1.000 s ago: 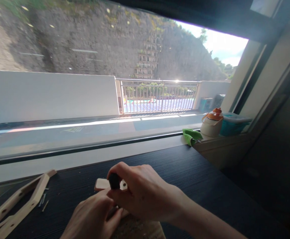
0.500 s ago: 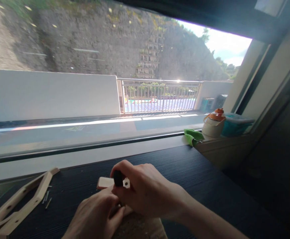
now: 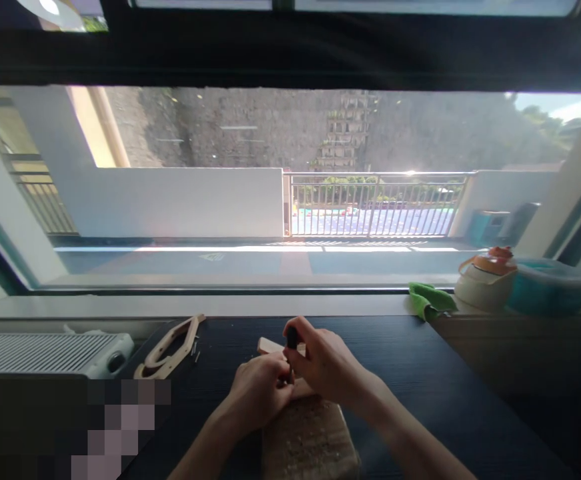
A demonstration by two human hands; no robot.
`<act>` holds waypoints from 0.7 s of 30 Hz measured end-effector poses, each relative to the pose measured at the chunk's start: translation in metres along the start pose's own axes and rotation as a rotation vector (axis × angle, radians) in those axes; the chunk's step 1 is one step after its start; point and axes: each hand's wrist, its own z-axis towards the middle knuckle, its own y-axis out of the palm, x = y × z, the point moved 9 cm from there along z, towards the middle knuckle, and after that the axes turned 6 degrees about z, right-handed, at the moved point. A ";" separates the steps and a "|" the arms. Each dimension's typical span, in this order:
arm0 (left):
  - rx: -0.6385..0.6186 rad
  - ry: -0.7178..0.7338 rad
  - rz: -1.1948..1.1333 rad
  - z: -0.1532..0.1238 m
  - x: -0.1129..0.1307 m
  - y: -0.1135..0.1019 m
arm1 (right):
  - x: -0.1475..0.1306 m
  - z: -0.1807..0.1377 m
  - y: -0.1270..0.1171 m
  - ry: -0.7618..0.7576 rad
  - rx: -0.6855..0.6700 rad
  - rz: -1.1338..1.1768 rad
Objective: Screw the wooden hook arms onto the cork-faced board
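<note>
Both hands work close together at the middle of a dark table [image 3: 400, 373]. My right hand [image 3: 323, 363] is closed round a small black tool handle [image 3: 291, 337], held upright. My left hand [image 3: 258, 393] is closed against a pale wooden piece [image 3: 269, 346] just under that handle. A brown board [image 3: 308, 440] lies below the hands on the table's near side. To the left, a looped wooden piece [image 3: 168, 347] rests on the table with a few small nails [image 3: 195, 351] beside it.
A white radiator [image 3: 45, 353] sits at the left below the window sill. On the ledge at the right stand a green cloth [image 3: 429, 300], a cream jug with an orange lid [image 3: 483, 283] and a teal box [image 3: 545, 297]. A blurred patch covers the lower left.
The view has pulled back and tipped up, so the hands look smaller and the whole window, the radiator and the left wall show. Both hands keep their hold.
</note>
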 end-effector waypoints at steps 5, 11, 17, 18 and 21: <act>0.015 -0.078 0.004 -0.016 -0.001 -0.004 | -0.008 -0.010 0.005 -0.031 -0.001 0.074; 0.087 -0.203 -0.017 -0.049 -0.008 -0.007 | -0.022 -0.017 0.018 -0.073 -0.112 0.137; 0.115 -0.177 -0.187 -0.056 -0.017 -0.002 | -0.031 -0.005 0.019 -0.067 -0.174 0.089; 0.114 -0.158 -0.233 -0.056 -0.018 0.000 | -0.031 -0.004 0.019 -0.058 -0.193 0.081; 0.120 -0.127 -0.366 -0.058 -0.027 0.006 | -0.031 -0.001 0.017 -0.055 -0.269 0.089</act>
